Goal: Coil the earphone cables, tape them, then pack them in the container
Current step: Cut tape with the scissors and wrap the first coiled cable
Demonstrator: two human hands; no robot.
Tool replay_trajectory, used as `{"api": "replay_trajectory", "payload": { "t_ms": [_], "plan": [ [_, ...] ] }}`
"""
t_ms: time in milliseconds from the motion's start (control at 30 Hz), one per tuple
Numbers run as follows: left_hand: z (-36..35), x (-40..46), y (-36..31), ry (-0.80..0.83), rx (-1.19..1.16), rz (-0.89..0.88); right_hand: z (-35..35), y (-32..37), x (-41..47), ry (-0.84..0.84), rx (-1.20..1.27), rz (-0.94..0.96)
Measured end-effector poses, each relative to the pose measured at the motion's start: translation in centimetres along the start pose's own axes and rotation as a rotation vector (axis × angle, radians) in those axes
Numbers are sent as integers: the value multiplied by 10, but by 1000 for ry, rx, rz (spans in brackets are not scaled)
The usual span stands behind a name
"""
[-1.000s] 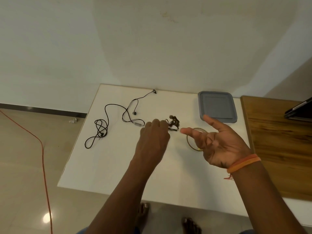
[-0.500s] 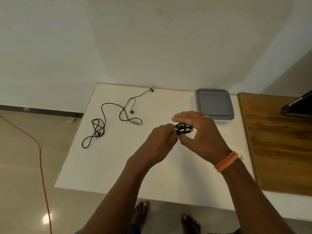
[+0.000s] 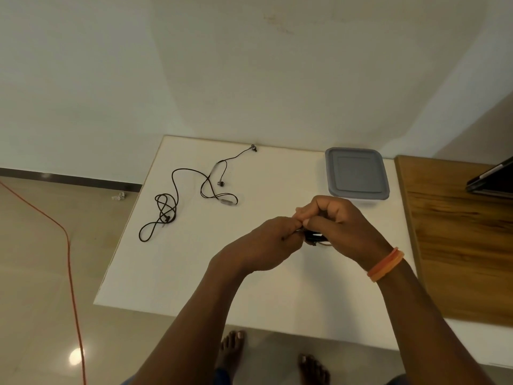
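Note:
Above the middle of the white table (image 3: pixel 194 273), my left hand (image 3: pixel 266 243) and my right hand (image 3: pixel 338 226) meet, both pinching a small coiled black earphone bundle (image 3: pixel 313 237) that shows only as a dark bit between the fingers. A sliver of the tape ring (image 3: pixel 323 245) peeks out under my right hand. A second black earphone cable (image 3: pixel 177 201) lies uncoiled on the table's left part. The container with a grey lid (image 3: pixel 356 173) stands shut at the back right.
A wooden surface (image 3: pixel 458 232) adjoins the table on the right, with a dark device (image 3: pixel 491 179) on its far edge. An orange cord (image 3: pixel 69 259) runs across the floor on the left. My bare feet (image 3: pixel 233 348) show below the table's front edge.
My left hand lifted the coiled bundle off the table. My right hand, open a second ago, closed onto it, and both hands now hold it nearer to me, over the tape ring.

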State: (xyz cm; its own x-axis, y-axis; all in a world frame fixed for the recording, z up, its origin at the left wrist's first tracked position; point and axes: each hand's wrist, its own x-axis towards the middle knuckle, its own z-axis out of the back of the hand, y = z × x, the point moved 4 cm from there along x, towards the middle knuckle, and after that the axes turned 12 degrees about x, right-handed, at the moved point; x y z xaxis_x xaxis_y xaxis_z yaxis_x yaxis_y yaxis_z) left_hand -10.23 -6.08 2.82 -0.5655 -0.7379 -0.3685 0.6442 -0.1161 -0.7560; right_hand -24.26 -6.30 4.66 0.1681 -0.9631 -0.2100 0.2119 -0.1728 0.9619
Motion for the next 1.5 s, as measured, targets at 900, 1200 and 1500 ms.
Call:
{"api": "replay_trajectory", "payload": {
  "t_ms": [900, 1200, 1500],
  "plan": [
    [2, -5, -6, 10, 89, 71, -12, 0, -3, 15, -587, -15],
    [8, 0, -8, -200, 233, -18, -9, 2, 5, -87, -252, -96],
    [-4, 1, -18, -430, 523, -209, 4, 4, -1, -78, 136, -369]
  ]
}}
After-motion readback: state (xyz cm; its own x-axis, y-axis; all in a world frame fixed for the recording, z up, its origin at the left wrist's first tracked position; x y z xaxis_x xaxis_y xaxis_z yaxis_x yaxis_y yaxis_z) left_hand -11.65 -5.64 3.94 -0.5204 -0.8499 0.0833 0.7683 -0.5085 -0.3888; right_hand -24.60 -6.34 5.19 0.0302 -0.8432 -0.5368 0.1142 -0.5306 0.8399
